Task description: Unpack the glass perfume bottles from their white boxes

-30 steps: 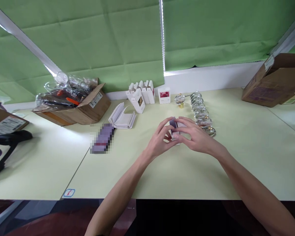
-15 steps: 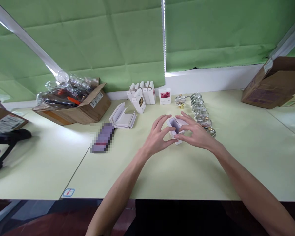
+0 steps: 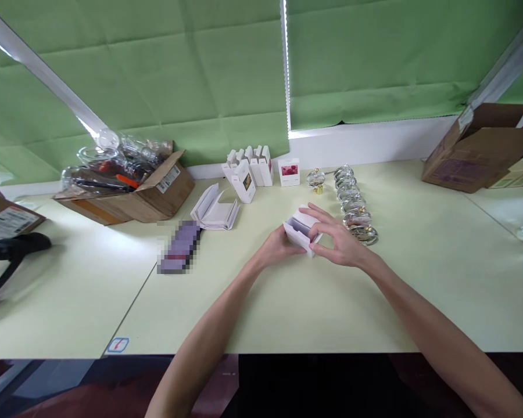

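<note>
Between my hands is a small white cardboard box (image 3: 300, 238), its top open and tilted so the inside shows. My left hand (image 3: 278, 247) grips the box from the left; its fingers are partly hidden behind the box. On the right side, my right hand (image 3: 337, 237) pinches the box near its open rim and flap, thumb in front. To the right of my right hand runs a row of clear, round, shiny items (image 3: 352, 200), some with gold parts. A similar clear item with a gold piece (image 3: 316, 179) stands apart from the row.
Several white boxes (image 3: 253, 168) and one with a red picture (image 3: 290, 172) stand at the back. Flattened white boxes (image 3: 215, 210) lie near a pixelated purple object (image 3: 181, 247). Cardboard cartons stand left (image 3: 168, 188) and right (image 3: 475, 151). A black object (image 3: 17, 249) is far left.
My left hand has shifted from the near side of the box to its left side. The box has turned and tilted, with its opening showing more. The view has shifted slightly.
</note>
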A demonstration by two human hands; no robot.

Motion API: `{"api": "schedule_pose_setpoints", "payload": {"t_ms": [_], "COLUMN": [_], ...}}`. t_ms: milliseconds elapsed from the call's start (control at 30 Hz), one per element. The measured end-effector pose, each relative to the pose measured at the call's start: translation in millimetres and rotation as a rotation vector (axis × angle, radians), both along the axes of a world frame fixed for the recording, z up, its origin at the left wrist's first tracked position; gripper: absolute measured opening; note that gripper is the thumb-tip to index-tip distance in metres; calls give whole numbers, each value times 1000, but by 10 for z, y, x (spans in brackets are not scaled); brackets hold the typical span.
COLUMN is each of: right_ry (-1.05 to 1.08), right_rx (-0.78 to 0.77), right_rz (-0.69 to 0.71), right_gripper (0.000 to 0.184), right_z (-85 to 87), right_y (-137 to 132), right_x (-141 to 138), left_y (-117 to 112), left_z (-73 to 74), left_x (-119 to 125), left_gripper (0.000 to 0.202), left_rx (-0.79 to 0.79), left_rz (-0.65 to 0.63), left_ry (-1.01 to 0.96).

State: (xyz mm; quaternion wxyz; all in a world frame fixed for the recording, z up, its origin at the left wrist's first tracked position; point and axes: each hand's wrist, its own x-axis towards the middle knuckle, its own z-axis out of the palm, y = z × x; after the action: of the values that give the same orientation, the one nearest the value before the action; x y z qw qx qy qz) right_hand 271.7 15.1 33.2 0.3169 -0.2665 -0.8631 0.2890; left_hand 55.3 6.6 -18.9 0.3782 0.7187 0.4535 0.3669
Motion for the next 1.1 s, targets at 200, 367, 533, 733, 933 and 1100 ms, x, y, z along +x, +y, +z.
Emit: {"api": "schedule_pose_setpoints", "payload": {"t_ms": [200,367,533,733,933,1100], "right_ry": [108,84,36,-28,-499,-571], "right_rx": [128,58,26,-8,-81,-140], "right_rz": [-282,-351,-350,-642,-760,-782], "right_gripper": [42,26,24,29,47,55], "right_z": [-60,-203,-209,273,488,300], "right_y": [-14,40,79,597,1562,2007], "right_x": [-70,-112,-93,42,-21,-176], "left_y": [163,304,342,315,20,-89], "left_z": [-33,-123,-190,-180,101,49], "left_x": [-241,-532,-614,-516,-268,-61], "left_gripper": [41,37,36,79,30,30], "left_rx": [38,26,19,248,851,772], "left_rz": [279,558,587,641,723,116], "left_ry": [52,37,76,69,175,651]}}
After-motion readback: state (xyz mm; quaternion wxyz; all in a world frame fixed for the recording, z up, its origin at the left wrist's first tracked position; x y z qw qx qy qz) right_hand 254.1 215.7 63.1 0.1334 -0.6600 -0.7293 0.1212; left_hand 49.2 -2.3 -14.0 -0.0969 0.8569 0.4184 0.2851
